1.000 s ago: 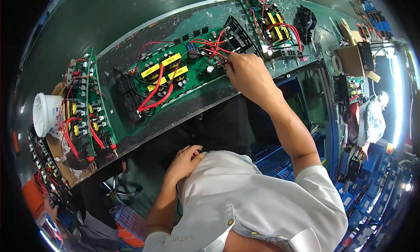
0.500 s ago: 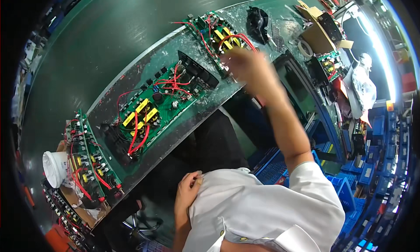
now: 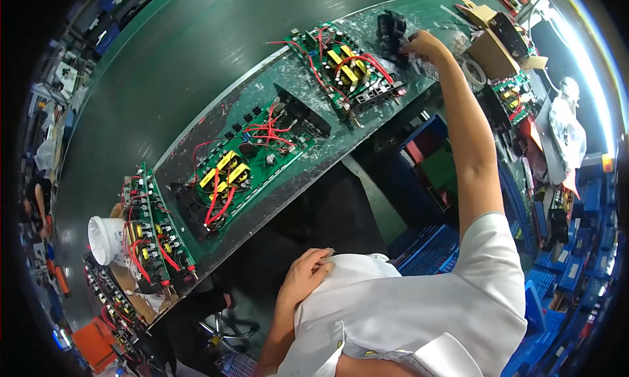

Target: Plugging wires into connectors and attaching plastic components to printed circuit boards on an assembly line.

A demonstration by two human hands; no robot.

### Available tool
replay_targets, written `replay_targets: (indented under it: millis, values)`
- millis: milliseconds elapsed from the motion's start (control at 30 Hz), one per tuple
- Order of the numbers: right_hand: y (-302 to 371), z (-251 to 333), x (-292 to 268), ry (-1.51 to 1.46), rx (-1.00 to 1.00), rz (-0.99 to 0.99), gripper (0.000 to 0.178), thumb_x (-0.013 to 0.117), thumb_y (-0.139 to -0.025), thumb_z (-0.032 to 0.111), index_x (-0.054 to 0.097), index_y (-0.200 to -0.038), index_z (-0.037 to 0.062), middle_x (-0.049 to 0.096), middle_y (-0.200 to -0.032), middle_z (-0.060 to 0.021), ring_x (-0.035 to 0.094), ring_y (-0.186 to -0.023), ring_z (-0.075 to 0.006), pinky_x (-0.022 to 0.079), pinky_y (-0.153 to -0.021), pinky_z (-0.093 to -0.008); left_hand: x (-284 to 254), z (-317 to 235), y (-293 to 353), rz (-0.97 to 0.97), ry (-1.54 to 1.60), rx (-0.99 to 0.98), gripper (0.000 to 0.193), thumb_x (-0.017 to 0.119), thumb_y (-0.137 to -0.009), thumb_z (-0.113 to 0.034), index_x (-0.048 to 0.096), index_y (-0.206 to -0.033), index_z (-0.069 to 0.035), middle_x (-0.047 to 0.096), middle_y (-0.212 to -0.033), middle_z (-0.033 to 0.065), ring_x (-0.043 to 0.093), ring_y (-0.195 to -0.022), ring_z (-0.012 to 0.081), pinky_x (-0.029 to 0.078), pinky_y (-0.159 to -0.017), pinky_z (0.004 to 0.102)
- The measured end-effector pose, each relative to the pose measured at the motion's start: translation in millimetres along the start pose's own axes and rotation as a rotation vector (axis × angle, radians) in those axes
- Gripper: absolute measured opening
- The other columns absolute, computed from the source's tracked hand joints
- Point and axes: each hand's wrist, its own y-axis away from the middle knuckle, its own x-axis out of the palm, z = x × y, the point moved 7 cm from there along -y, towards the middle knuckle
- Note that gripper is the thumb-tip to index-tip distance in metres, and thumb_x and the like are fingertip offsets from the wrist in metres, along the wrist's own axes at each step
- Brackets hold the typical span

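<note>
Right hand (image 3: 426, 46) curled near bundle (image 3: 391, 30); left hand (image 3: 305, 274) half-curled on shirt (image 3: 406, 301).

On our worktop (image 3: 334, 144), we have two upright boards (image 3: 155, 214) at the left end, a tub (image 3: 105, 241) to their left. A circuit board (image 3: 265, 170) lies midway; right of it sits another assembly (image 3: 349, 68), then a bundle (image 3: 392, 28) toward the far edge, with a carton (image 3: 493, 56) farther right.
</note>
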Motion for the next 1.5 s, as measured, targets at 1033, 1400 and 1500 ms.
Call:
replay_targets:
  millis: [1033, 1400, 1500]
  values:
    - [302, 89, 205, -1.700, -0.097, -0.143, 0.014, 0.065, -0.095, 0.007, 0.066, -0.107, -0.0009, 0.068, -0.092, -0.0097, 0.069, -0.078, -0.0204, 0.056, -0.068, -0.0305, -109, -162, -81, -0.741, -1.052, 0.597, 0.035, 0.070, -0.079, -0.002, 0.070, -0.113, -0.010, 0.059, -0.127, 0.0072, 0.052, -0.108, 0.0313, 0.043, -0.093, 0.0433]
    - [287, 108, 219, -1.430, -0.248, -0.157, 0.018, 0.067, -0.095, 0.011, 0.065, -0.107, -0.0017, 0.066, -0.095, -0.0101, 0.069, -0.086, -0.0225, 0.057, -0.079, -0.0346, -122, -130, -102, -0.807, -1.110, 0.464, 0.036, 0.069, -0.087, -0.016, 0.069, -0.121, -0.026, 0.056, -0.134, 0.0024, 0.048, -0.117, 0.0296, 0.040, -0.094, 0.0443]
    - [290, 114, 213, -1.360, -0.293, -0.184, 0.017, 0.067, -0.095, 0.011, 0.065, -0.105, -0.0019, 0.067, -0.092, -0.0102, 0.069, -0.085, -0.0220, 0.056, -0.077, -0.0342, -123, -128, -102, -0.834, -1.116, 0.461, 0.038, 0.070, -0.085, -0.015, 0.069, -0.121, -0.027, 0.056, -0.134, 0.0008, 0.048, -0.118, 0.0282, 0.041, -0.094, 0.0432]
